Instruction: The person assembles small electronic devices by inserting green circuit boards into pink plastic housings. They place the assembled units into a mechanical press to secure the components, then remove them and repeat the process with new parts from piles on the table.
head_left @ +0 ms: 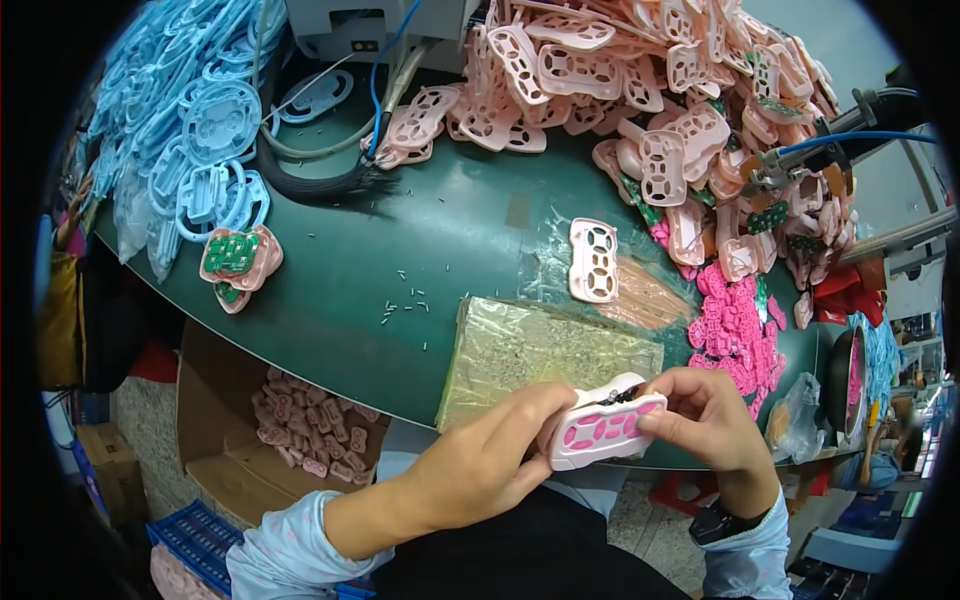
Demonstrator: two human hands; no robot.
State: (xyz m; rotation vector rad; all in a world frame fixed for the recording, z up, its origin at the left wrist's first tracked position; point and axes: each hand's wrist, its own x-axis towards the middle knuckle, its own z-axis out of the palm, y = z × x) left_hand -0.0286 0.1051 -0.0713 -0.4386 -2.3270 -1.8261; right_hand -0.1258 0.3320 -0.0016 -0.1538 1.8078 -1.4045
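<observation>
Head view. Low and right of centre, the left hand (478,462) and right hand (703,412) together hold a pale pink shell (603,425) with a bright pink button pad set in its face; the left fingers close on its left end, the right thumb and fingers pinch its right end. The shell is held just off the near edge of the green worktop (400,230), above the person's lap. Just behind the hands, a film-wrapped slab (530,355) lies on the worktop. Beyond it, at centre right, a single pink shell (593,260) rests face down on a sheet of clear film. To the right, a heap of bright pink pads (735,325) lies by the worktop's edge. Across the upper right, a large pile of pink shells (680,90) spreads out. At the upper left lies a pile of blue shells (195,120); just below it, a pink shell carrying a green circuit board (232,252). Small screws (405,300) are scattered mid-worktop. Lower left, below the worktop, a carton (215,440) holds pink parts.
</observation>
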